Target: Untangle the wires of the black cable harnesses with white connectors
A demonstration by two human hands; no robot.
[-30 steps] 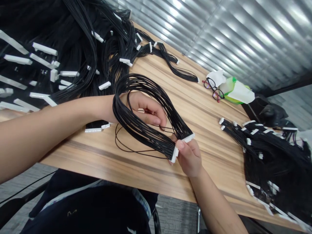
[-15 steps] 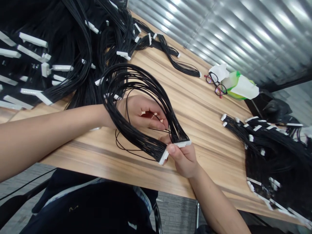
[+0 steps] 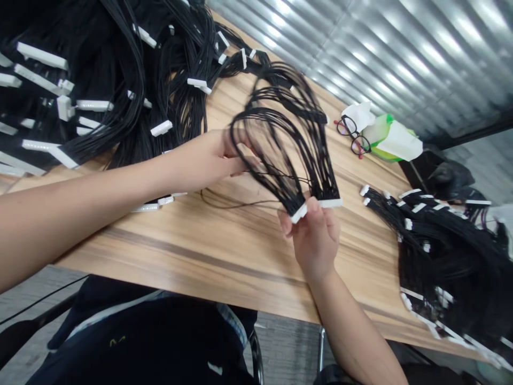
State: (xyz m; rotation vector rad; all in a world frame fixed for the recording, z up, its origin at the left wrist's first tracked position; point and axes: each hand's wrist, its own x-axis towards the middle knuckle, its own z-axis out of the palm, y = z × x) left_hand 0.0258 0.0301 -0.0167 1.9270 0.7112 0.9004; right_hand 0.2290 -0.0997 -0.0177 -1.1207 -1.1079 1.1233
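So this is a big wood-grain desk pushed up against a corrugated metal wall, and it's pretty much drowning in wire. Past the left hand and forearm there's a huge heap of black wire harnesses, with white connectors poking out all over it. Out to the right of the right hand sits a second heap of harnesses, and the part in view looks smaller. Up beyond that hand are a pair of glasses and a white-and-green packet.

As for how far along things are, one harness is up in the air between the hands, and loads more are lying in both heaps. Nothing here shows which heap is finished, if either is.

That harness arches up in long black loops. The right hand is clenched on its end, pinching two white connector strips that splay apart in a shallow V. The left hand has its fingers up inside the loops, but they're blurred, so I can't tell if it's really gripping or just hooked in there. A few thin black wires sag out of the bundle, just above the desk below the left hand.
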